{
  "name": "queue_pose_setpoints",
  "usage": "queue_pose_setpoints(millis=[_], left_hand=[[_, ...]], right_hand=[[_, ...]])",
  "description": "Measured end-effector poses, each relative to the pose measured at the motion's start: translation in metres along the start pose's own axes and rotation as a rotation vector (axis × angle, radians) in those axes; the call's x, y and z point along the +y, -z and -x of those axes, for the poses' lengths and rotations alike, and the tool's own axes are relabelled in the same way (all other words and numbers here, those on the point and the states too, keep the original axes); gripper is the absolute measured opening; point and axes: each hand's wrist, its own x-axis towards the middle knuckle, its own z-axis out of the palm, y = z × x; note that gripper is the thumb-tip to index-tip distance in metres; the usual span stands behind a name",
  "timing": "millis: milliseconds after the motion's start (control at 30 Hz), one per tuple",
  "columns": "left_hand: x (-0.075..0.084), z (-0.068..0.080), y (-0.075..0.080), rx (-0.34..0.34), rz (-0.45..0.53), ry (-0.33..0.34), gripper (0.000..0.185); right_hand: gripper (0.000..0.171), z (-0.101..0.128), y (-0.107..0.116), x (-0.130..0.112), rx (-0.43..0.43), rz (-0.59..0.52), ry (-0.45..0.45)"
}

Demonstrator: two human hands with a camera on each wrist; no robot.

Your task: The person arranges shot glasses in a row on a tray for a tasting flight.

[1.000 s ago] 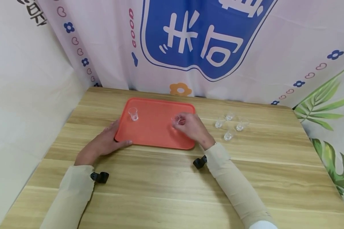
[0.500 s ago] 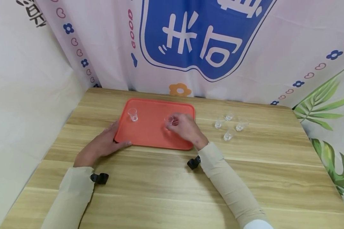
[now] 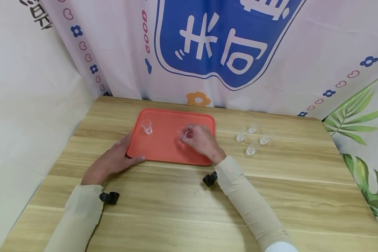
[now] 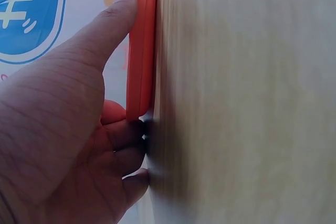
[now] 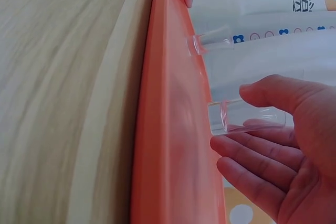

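Note:
In the head view my left hand (image 3: 113, 159) holds the near left corner of a red tray (image 3: 160, 154), its thumb along the front rim. The left wrist view shows the thumb against the tray's side and the fingertips down at its corner. Over the right half of the tray, my right hand (image 3: 202, 140) holds a small clear shot glass (image 5: 236, 116) between thumb and fingers. That glass is upright, its thick base close to the tray surface. Another clear shot glass (image 3: 147, 127) stands at the tray's far left.
Several more clear shot glasses (image 3: 251, 149) stand grouped on the wooden table (image 3: 163, 203), to the right of the tray. A printed curtain (image 3: 123, 52) hangs along the table's back edge. A white sheet (image 3: 34, 98) covers the left side.
My right hand has carried its shot glass leftward over the tray, a bit further in from the right edge. The left hand and the tray have stayed in place.

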Motion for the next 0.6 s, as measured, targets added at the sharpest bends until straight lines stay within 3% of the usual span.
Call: queue_pose_setpoints(millis=[600], left_hand=[[0.001,-0.001,0.000,0.012,0.042,-0.026,0.110]], right_hand=[[0.017,-0.022,-0.021,-0.011,-0.015,0.044,0.046]])
